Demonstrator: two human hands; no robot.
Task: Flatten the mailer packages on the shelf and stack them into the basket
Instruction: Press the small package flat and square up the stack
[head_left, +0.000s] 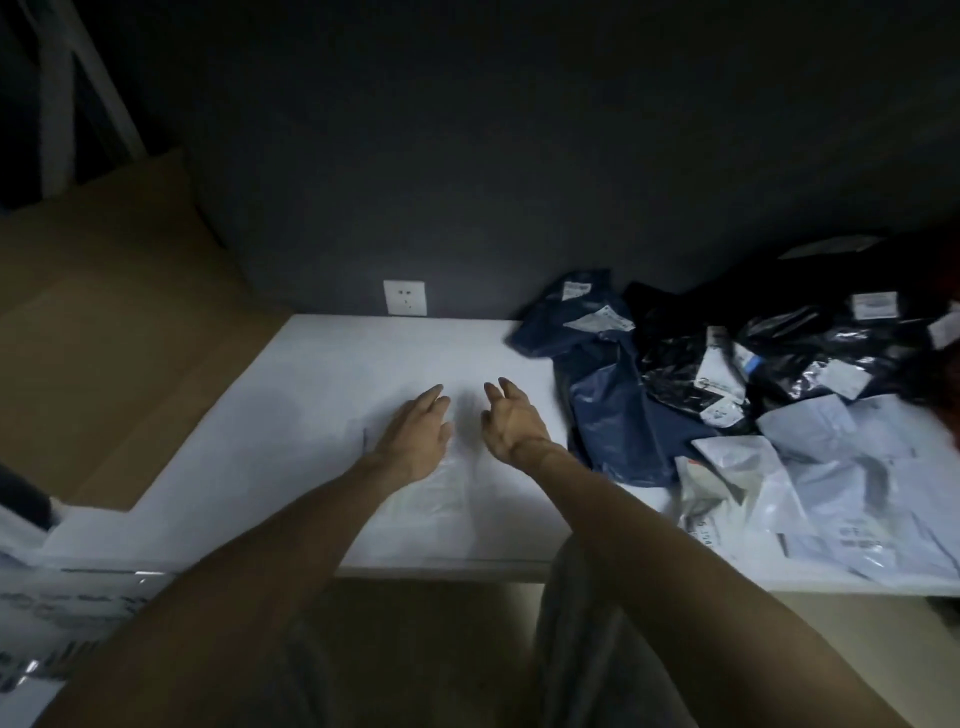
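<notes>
While one white mailer (441, 514) lies flat on the shelf (291, 415) just in front of the person, the left hand (415, 431) presses on it with fingers straight. The right hand (511, 421) hangs beside it, fingers loosely curled, gripping nothing; whether it touches the plastic cannot be told. Flattening of this piece looks nearly done. Much remains: a heap of blue, black and white mailers (727, 405) sits crumpled at the right. No basket shows plainly.
</notes>
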